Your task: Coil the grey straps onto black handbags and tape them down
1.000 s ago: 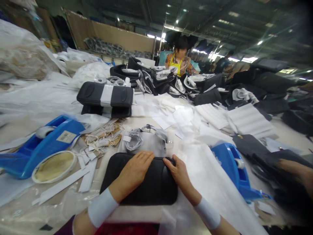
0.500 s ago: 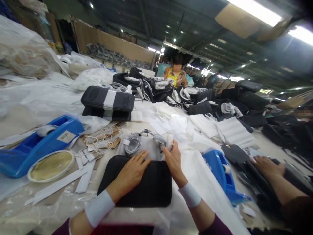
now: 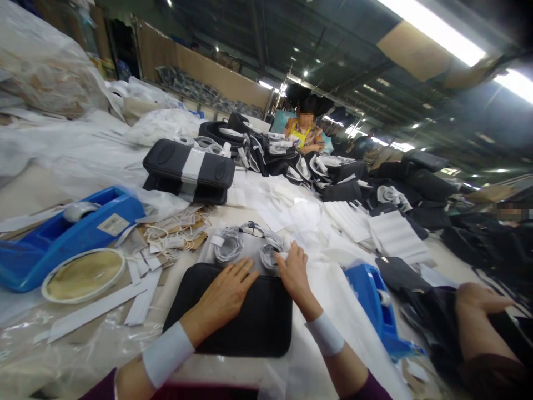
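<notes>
A black bag [image 3: 250, 328] lies flat on the table in front of me. My left hand [image 3: 227, 286] rests on it with fingers stretched out. Beyond the bag's far edge is a strap wound in grey wrapping, which forms a left coil [image 3: 229, 245] and a right coil [image 3: 270, 253] on a pale sheet. My right hand [image 3: 293, 269] is at the right coil, its thumb and fingers closed at the wrapped strap's white end, which they partly cover. Both my wrists have pale blue bands.
Blue tape dispensers stand left [image 3: 120, 214] and right [image 3: 368, 297]. Near the left one are a round dish [image 3: 83, 275] and stringed tags [image 3: 175, 236]. Farther back are a banded black case [image 3: 189, 166], white foam sheets [image 3: 395, 236] and piled black bags. A co-worker's arm [image 3: 478, 316] reaches in at right.
My right hand has turned the white strap end down from upright, and the right coil now lies flatter. My left hand stays on the bag. The co-worker's hand at right has shifted.
</notes>
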